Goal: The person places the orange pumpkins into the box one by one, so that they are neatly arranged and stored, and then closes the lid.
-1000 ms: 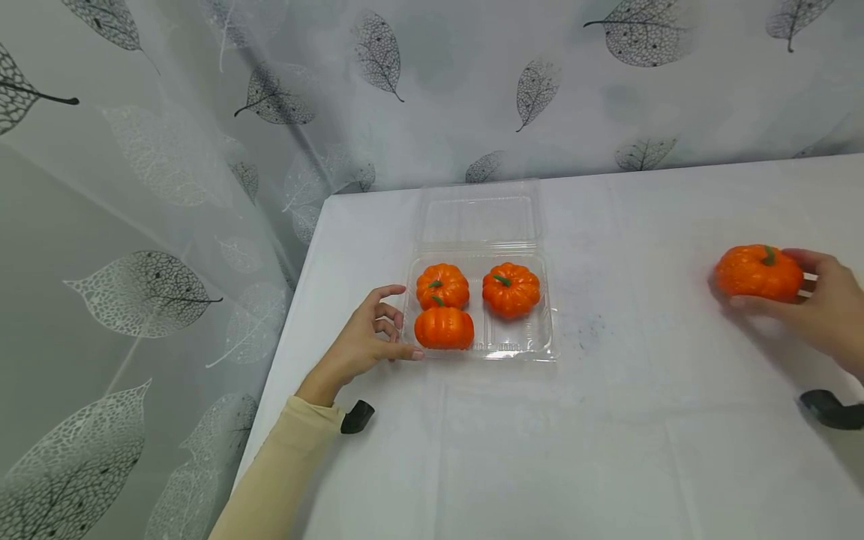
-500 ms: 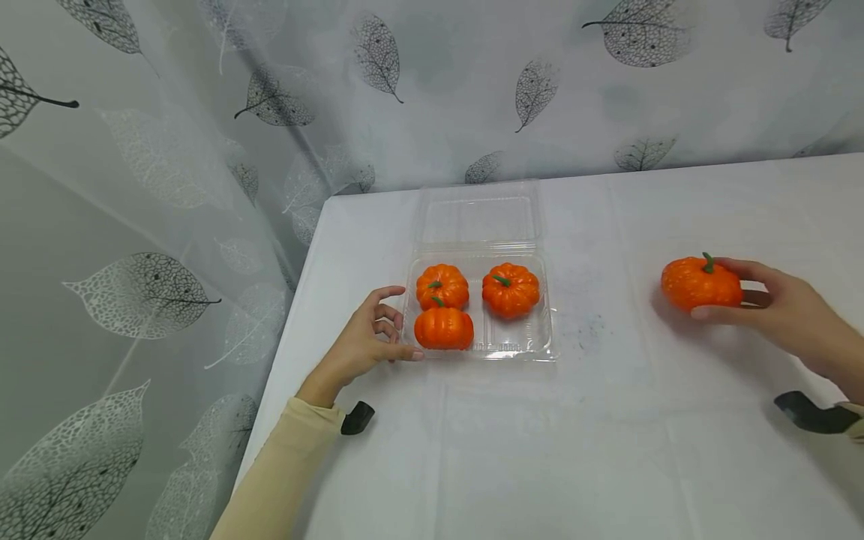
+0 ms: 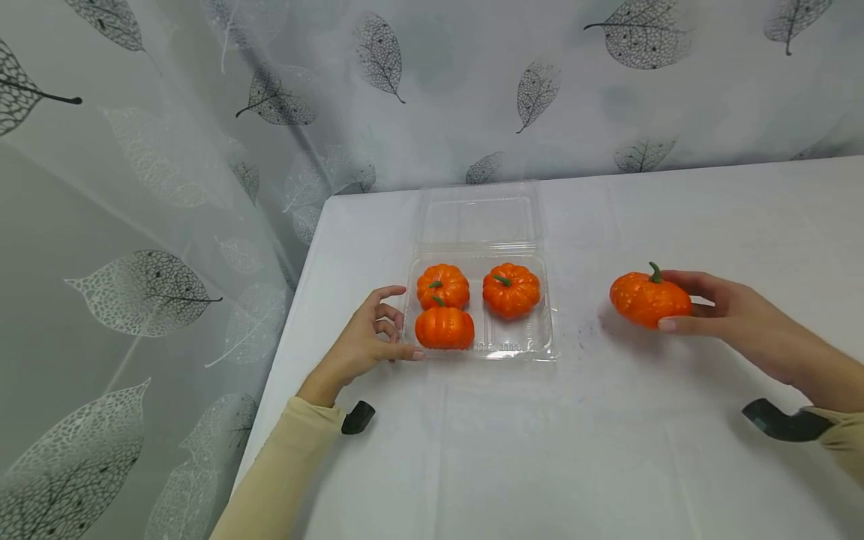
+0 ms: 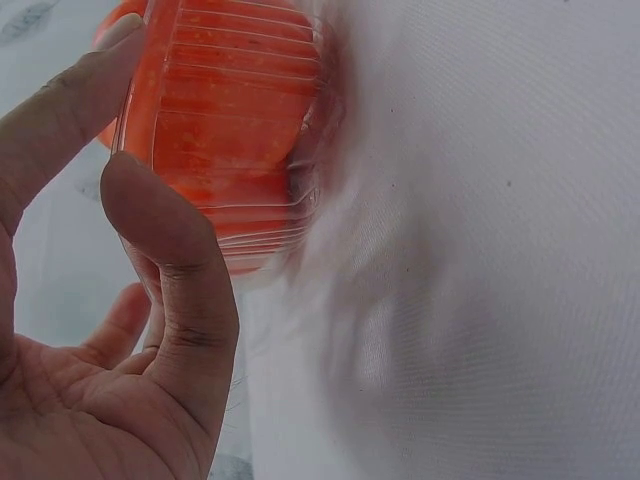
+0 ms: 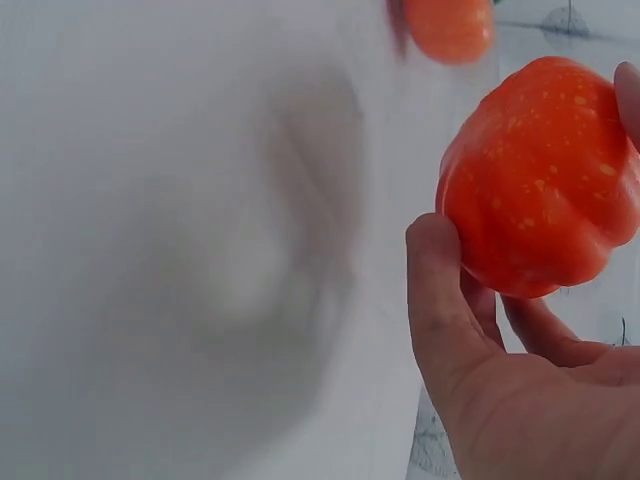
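Three small orange toy pumpkins sit in a clear plastic clamshell container (image 3: 502,346) whose lid lies folded back: one at the back left (image 3: 451,283), one at the front left (image 3: 444,330), one on the right (image 3: 511,291). At the container's left front corner is my left hand (image 3: 361,337), thumb and fingers bent against the rim, as the container wall (image 4: 230,110) in the left wrist view also shows. My right hand (image 3: 739,322) grips another orange pumpkin (image 3: 648,300) with a green stem, held above the table to the right of the container.
A white cloth covers the table (image 3: 574,450). Behind it and along its left side hangs a pale curtain (image 3: 445,90) with a leaf print. The clear lid (image 3: 481,214) lies flat toward the table's back edge.
My right hand has carried its pumpkin leftward across the table, toward the container. The left hand, the container and the pumpkins in it have stayed where they were.
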